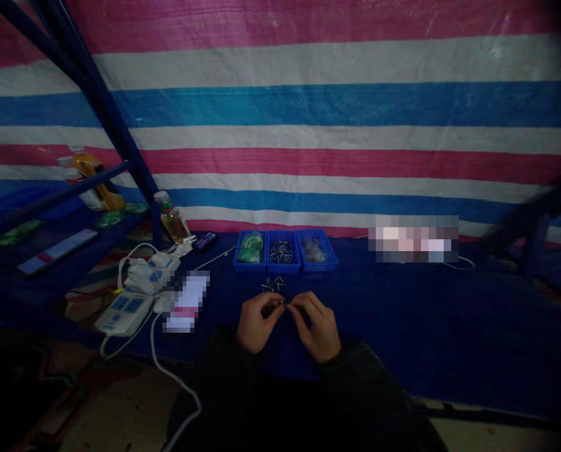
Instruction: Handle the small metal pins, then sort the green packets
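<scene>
My left hand point(257, 321) and my right hand point(318, 325) meet fingertip to fingertip above the blue table point(379, 320). Each is closed in a pinch, and a tiny item between them is too small to name. Just beyond my fingers lies a small pile of metal pieces point(273, 284). Behind the pile stand three blue trays side by side: the left one holds green bags point(250, 248), the middle one metal pieces point(283, 252), the right one clear bags with small parts point(313, 250).
On the left are a white power strip point(127, 311) with plugs and cables, a blurred phone point(187, 302), a bottle point(173, 218) and a blue metal frame point(115, 125). A pixelated object point(414, 240) sits at the back right, before a striped sheet point(308, 103).
</scene>
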Available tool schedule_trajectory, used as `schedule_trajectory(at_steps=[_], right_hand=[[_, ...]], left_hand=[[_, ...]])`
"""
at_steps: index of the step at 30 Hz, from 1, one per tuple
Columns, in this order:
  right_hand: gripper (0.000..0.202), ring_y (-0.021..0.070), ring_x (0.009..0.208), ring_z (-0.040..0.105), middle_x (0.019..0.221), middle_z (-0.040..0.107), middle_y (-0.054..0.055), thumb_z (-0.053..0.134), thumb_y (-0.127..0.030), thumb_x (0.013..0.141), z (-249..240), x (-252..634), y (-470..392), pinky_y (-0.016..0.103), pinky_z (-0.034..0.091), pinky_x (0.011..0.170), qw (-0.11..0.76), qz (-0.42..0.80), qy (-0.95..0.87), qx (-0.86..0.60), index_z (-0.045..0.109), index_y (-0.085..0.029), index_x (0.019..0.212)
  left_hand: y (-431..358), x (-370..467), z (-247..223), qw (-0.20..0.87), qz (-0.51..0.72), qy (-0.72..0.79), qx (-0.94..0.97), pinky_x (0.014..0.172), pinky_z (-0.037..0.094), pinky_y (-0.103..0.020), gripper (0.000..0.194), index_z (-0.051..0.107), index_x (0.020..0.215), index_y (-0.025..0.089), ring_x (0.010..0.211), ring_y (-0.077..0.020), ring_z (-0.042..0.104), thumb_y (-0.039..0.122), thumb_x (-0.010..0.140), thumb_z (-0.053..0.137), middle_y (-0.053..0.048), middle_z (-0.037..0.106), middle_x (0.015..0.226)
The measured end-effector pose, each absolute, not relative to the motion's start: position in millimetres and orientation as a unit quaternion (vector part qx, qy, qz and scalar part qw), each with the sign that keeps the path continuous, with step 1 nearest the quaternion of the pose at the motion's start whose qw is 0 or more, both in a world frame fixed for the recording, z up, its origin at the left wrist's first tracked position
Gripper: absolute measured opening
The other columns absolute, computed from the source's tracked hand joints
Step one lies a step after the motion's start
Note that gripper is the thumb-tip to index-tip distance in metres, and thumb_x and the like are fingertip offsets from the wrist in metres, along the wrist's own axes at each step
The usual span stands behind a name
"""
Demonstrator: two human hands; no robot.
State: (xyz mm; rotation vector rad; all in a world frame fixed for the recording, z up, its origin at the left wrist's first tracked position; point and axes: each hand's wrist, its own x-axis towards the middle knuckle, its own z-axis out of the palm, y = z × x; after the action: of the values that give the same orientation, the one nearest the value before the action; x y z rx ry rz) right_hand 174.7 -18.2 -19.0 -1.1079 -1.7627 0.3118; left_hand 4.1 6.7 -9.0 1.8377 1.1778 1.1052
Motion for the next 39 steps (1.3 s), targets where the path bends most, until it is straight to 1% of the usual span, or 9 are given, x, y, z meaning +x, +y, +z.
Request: schedule_trajectory(at_steps=[5, 10, 12, 18, 21, 25, 32, 37, 39], right_hand=[[0.013, 0.0213, 0.086, 0.067, 0.093, 0.066, 0.007, 0.05, -0.027, 0.102, -18.4, 176.1, -18.6, 0.034, 0.054, 0.077, 0.497, 0.155, -0.72, -0.459, 0.062, -0.023, 0.1], [0.023, 0.0224, 0.099, 0.067, 0.107, 0.066, 0.009, 0.043, -0.024, 0.105, -21.7, 176.8, -12.9, 0.036, 0.054, 0.088, 0.468, 0.18, -0.721, -0.477, 0.063, -0.024, 0.116], [0.023, 0.0222, 0.1, 0.067, 0.109, 0.067, 0.008, 0.044, -0.023, 0.105, -24.1, 175.7, -10.7, 0.036, 0.054, 0.089, 0.457, 0.187, -0.727, -0.477, 0.064, -0.024, 0.115], [0.019, 0.0209, 0.092, 0.069, 0.1, 0.069, 0.006, 0.048, -0.024, 0.104, -25.7, 174.4, -8.5, 0.033, 0.055, 0.085, 0.452, 0.214, -0.739, -0.451, 0.068, -0.024, 0.104], [0.019, 0.0223, 0.095, 0.069, 0.101, 0.07, 0.007, 0.049, -0.027, 0.104, -25.9, 175.4, -8.7, 0.034, 0.055, 0.087, 0.46, 0.213, -0.732, -0.455, 0.066, -0.024, 0.113], [0.026, 0.023, 0.099, 0.069, 0.107, 0.069, 0.008, 0.046, -0.024, 0.104, -28.2, 176.0, -8.2, 0.035, 0.054, 0.089, 0.444, 0.215, -0.739, -0.458, 0.064, -0.025, 0.123], [0.016, 0.0212, 0.09, 0.068, 0.097, 0.069, 0.005, 0.05, -0.02, 0.102, -29.4, 175.6, -7.8, 0.033, 0.053, 0.084, 0.456, 0.226, -0.728, -0.459, 0.066, -0.023, 0.104], [0.014, 0.0202, 0.088, 0.067, 0.093, 0.068, 0.004, 0.052, -0.02, 0.102, -24.2, 175.5, -9.7, 0.031, 0.051, 0.081, 0.476, 0.221, -0.72, -0.454, 0.065, -0.023, 0.096], [0.013, 0.0202, 0.087, 0.067, 0.092, 0.067, 0.004, 0.054, -0.02, 0.101, -22.8, 175.6, -10.0, 0.031, 0.051, 0.081, 0.486, 0.213, -0.711, -0.461, 0.065, -0.023, 0.095]], left_hand=[[4.5, 3.2, -2.1, 0.319, 0.415, 0.44, 0.73, 0.067, 0.05, -0.028, 0.012, 0.078, 0.092, 0.02, 0.073, -0.0182, 0.068, 0.027, 0.092, 0.068, -0.005, 0.074, 0.084], [3.1, 2.1, 2.5, 0.325, 0.441, 0.434, 0.715, 0.079, 0.053, -0.03, 0.016, 0.077, 0.102, 0.021, 0.087, -0.021, 0.072, 0.025, 0.095, 0.064, -0.006, 0.078, 0.096], [2.9, 1.8, 2.2, 0.327, 0.442, 0.432, 0.715, 0.079, 0.053, -0.031, 0.016, 0.077, 0.103, 0.022, 0.087, -0.0209, 0.072, 0.023, 0.094, 0.064, -0.005, 0.078, 0.097], [3.3, 1.5, -0.9, 0.322, 0.434, 0.431, 0.723, 0.081, 0.054, -0.03, 0.018, 0.078, 0.104, 0.022, 0.09, -0.0208, 0.073, 0.021, 0.094, 0.063, -0.005, 0.079, 0.101], [3.8, 1.6, -1.5, 0.315, 0.438, 0.425, 0.728, 0.084, 0.054, -0.03, 0.018, 0.078, 0.104, 0.022, 0.092, -0.0207, 0.073, 0.021, 0.095, 0.063, -0.005, 0.079, 0.102], [3.6, 1.7, 0.3, 0.311, 0.439, 0.406, 0.739, 0.084, 0.054, -0.031, 0.018, 0.08, 0.101, 0.022, 0.09, -0.0209, 0.072, 0.021, 0.095, 0.063, -0.006, 0.078, 0.099], [2.8, 2.1, 2.9, 0.316, 0.442, 0.399, 0.738, 0.083, 0.055, -0.031, 0.017, 0.081, 0.1, 0.022, 0.09, -0.021, 0.072, 0.023, 0.095, 0.064, -0.007, 0.078, 0.097], [3.6, 1.5, 0.9, 0.313, 0.448, 0.431, 0.718, 0.073, 0.053, -0.028, 0.011, 0.079, 0.097, 0.021, 0.084, -0.0198, 0.072, 0.022, 0.091, 0.07, -0.005, 0.078, 0.091], [4.1, 1.6, -0.2, 0.318, 0.449, 0.439, 0.711, 0.073, 0.052, -0.027, 0.01, 0.078, 0.094, 0.02, 0.084, -0.0193, 0.072, 0.023, 0.091, 0.069, -0.005, 0.078, 0.091]])
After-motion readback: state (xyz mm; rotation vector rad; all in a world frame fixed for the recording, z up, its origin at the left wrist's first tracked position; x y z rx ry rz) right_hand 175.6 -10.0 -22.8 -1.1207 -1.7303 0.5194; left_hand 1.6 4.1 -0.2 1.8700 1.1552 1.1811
